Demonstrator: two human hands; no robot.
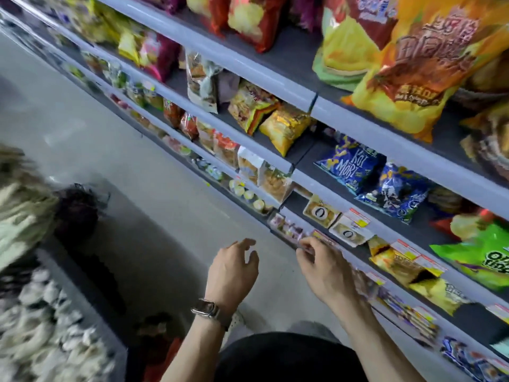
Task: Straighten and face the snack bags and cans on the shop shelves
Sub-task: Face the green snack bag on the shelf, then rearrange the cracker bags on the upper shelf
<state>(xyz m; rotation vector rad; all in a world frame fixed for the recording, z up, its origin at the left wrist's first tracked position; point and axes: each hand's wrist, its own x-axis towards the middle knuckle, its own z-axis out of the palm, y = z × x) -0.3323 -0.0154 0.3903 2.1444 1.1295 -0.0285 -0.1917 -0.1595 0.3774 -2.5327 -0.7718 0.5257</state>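
Head view, shelves [275,82] holding snack bags [418,64], blue bags [349,164] lying flat

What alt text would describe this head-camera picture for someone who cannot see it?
A person's right hand reaches to the front edge of a low shop shelf while the left hand, wearing a wristwatch, hovers loosely open beside it. Shelves above hold colourful snack bags, some lying askew.

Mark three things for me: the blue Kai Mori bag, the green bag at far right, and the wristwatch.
blue Kai Mori bag [349,165]: head view, on its printed front.
green bag [468,252]: head view, on its front, left of the lettering.
wristwatch [205,307]: head view, on the watch case.
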